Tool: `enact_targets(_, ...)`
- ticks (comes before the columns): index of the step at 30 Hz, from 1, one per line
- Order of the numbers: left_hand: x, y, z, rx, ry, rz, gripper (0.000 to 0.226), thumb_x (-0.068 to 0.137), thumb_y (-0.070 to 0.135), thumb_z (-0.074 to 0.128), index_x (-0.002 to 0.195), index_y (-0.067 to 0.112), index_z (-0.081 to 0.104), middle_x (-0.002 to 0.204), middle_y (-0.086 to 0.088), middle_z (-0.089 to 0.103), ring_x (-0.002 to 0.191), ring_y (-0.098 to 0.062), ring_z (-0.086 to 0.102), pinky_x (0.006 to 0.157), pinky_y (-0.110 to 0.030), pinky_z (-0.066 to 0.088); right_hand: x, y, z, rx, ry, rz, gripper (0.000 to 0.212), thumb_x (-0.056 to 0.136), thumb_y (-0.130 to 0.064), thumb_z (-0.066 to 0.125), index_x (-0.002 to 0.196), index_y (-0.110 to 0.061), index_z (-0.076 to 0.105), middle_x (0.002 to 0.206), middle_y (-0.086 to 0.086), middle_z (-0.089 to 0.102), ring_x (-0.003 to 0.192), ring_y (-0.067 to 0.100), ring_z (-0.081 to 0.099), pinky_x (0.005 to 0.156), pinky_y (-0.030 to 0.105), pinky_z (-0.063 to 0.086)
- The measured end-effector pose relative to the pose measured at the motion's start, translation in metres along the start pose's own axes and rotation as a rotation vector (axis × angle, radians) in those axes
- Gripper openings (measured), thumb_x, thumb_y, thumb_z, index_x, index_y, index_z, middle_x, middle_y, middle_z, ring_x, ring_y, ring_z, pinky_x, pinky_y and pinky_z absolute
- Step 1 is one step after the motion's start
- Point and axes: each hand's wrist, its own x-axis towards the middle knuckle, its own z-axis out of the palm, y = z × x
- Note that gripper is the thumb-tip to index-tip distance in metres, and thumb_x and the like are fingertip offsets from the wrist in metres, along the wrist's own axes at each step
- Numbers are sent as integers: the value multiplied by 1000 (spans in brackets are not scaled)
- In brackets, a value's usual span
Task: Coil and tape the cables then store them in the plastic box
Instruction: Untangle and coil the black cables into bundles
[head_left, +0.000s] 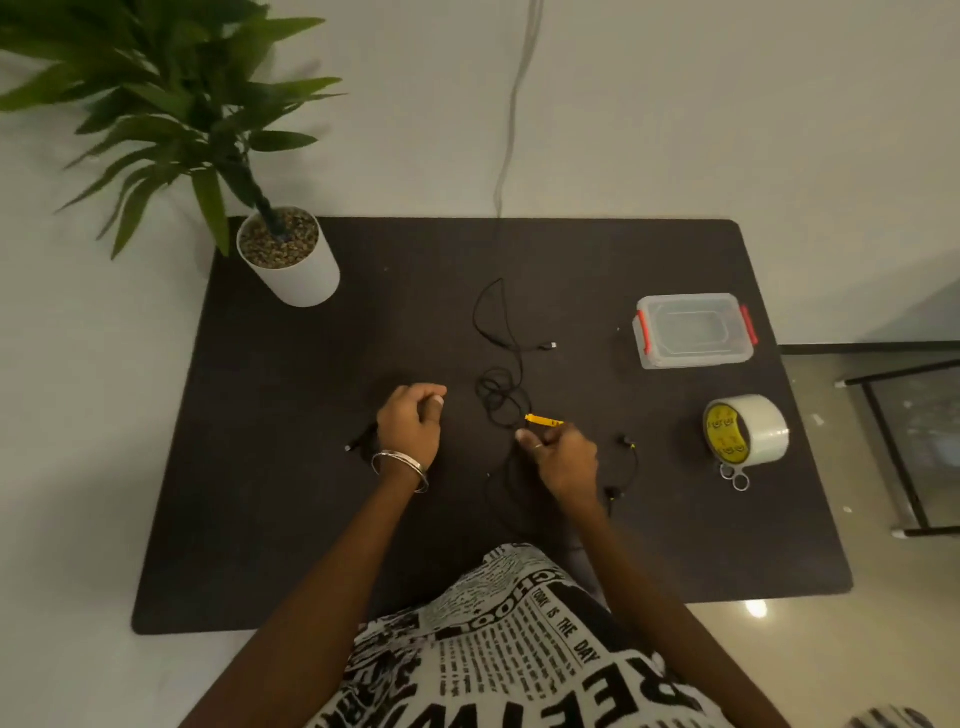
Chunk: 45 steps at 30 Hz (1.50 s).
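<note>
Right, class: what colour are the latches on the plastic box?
Red, one at each end of the clear plastic box; shown in the head view.

Black cables (501, 387) on a black mat (291, 509); red-latched clear plastic box (693, 332).

dark table (291, 467) against pale wall (727, 104), potted plant (285, 249), glossy floor (779, 649)

Printed garment (524, 649), black lettering on white, newspaper pattern, worn by the person at the lower edge of the view. The words "TODAY IS THE DAY" are being shown in one column heading; part of a larger word, "HOOL", is being shown beside it. Further large letters are being cut off and the small print is being blurred beyond reading.

Tape roll (746, 427): yellow inner label, markings not legible.
</note>
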Motion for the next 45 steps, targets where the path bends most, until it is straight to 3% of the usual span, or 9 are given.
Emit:
enact_targets(6,-12,14,28,120,-180,72,29,85,2,55,111,11,66,105,-9,65,99,-26,59,92,-35,45,2,-19,4,-317,-137,-142,39,87,-33,62,110,-2,56,115,16,57,106,35,58,82,40,50)
enact_targets(15,-2,46,59,696,-548,284,68,83,8,55,141,35,33,155,10,14,143,-23,9,108,-44,26,27,-19,-37,43,-240,-145,13,82,-18,65,73,-10,59,82,10,68,83,24,63,72,32,49)
enact_targets(22,10,32,56,260,-429,175,20,77,15,71,96,14,66,131,3,56,133,-21,38,105,-38,33,21,-30,-62,803,-587,79,15,92,-2,49,81,-8,56,63,8,53,47,13,50,60,37,54)
enact_targets(25,12,40,46,-176,-520,-20,10,78,17,70,85,12,64,94,-5,73,98,-23,66,94,-37,47,32,-32,-83,836,-530,-15,16,87,0,59,79,-13,58,57,0,44,44,7,37,40,21,31)
enact_targets(29,22,58,30,-287,-583,-88,2,85,11,66,85,9,66,60,-2,67,57,-20,61,63,-30,52,51,-28,-114,700,-324,-117,13,89,-2,58,85,-13,63,66,0,53,50,7,41,37,17,27)
enact_targets(33,37,79,13,-191,-524,-48,15,85,18,67,85,3,70,55,0,59,48,-12,53,50,-24,47,72,-18,-133,-58,-147,-293,15,91,-22,61,101,-14,69,99,5,67,96,24,62,75,19,46)
enact_targets(36,43,99,10,-196,-514,37,13,85,17,67,83,5,70,55,-5,58,47,-12,49,46,-19,42,61,-35,-130,-305,-194,-545,40,85,-45,64,121,-28,61,137,-1,49,132,25,39,108,45,33)
enact_targets(40,45,116,15,-131,-527,163,13,84,23,68,73,17,68,57,-4,61,51,-9,51,53,-18,41,35,-72,-119,46,-456,-754,21,88,-21,66,109,-18,66,93,-9,69,87,-6,63,79,17,48)
enact_targets(45,49,103,-2,-100,-516,100,17,84,32,67,79,17,73,64,-9,67,55,-9,55,59,-23,44,44,-62,-120,248,-251,-711,23,96,-14,53,79,-13,69,50,-10,51,43,2,43,49,18,34)
